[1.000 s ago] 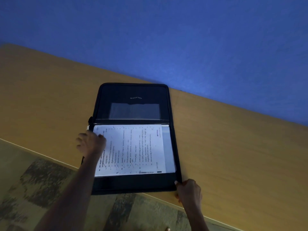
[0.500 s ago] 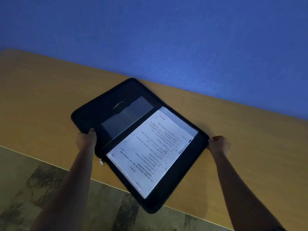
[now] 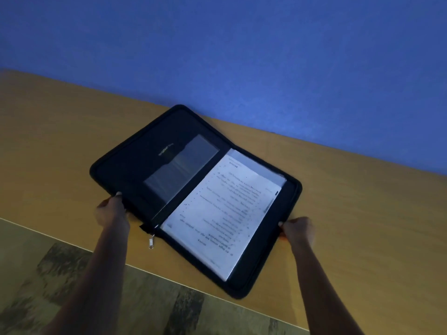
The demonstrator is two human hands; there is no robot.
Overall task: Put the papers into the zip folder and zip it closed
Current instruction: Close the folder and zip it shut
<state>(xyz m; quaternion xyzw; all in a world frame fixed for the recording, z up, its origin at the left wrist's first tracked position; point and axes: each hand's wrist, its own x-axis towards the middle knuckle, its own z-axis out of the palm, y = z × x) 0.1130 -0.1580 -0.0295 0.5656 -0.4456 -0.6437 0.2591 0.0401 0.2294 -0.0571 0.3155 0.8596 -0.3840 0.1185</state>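
Observation:
A black zip folder [image 3: 135, 170] lies open on the wooden table, turned at an angle. White printed papers [image 3: 225, 209] rest on its right half. The left half shows a clear plastic pocket [image 3: 181, 165]. A metal zipper pull [image 3: 151, 242] hangs from the spine at the near edge. My left hand [image 3: 110, 210] grips the near edge of the left half. My right hand [image 3: 298, 229] grips the outer edge of the right half near its front corner.
The wooden table [image 3: 350, 213] runs along a blue wall [image 3: 242, 56] just behind the folder. The table's front edge [image 3: 72, 245] crosses the view diagonally, with patterned floor [image 3: 121, 298] below it.
The folder has been turned clockwise from square to diagonal and shifted right. My left hand left the papers for the folder's left edge; my right hand moved to the right edge.

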